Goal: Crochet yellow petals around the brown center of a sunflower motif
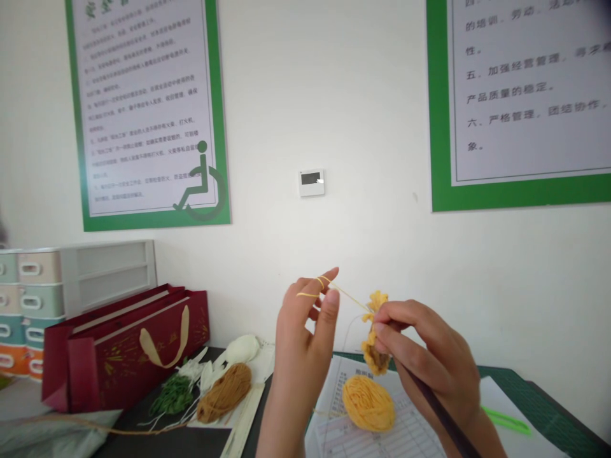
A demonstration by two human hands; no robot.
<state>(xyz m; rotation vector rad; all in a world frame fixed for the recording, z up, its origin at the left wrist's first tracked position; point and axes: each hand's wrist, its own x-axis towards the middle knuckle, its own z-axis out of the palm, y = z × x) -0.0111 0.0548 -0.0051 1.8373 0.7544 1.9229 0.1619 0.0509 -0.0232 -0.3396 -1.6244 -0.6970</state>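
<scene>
Yellow yarn [352, 297] runs as a taut strand from the left hand [305, 321] to a small ruffled crocheted piece [373, 355], which the right hand [432, 359] holds up above the bench [191, 442]. The right grip is closed, thumb and fingers pinching the piece along its side. The left grip is loose: its thumb stands apart from the fingers, which carry wraps of the strand. A dark rod [432, 397] slants down from the right hand; its tip is hidden, so its kind is uncertain.

Working well here probably means even tension from the left fingers, a light pinch close to the stitches, and a strand free of twists.

Below the piece, a yellow yarn ball [368, 404] rests on printed paper [408, 423], near enough to snag if the hands dip. A brown skein [224, 392] and maroon gift bags [105, 381] bound the left side. Upward, only bare wall [372, 127] shows behind, leaving room to lift.
</scene>
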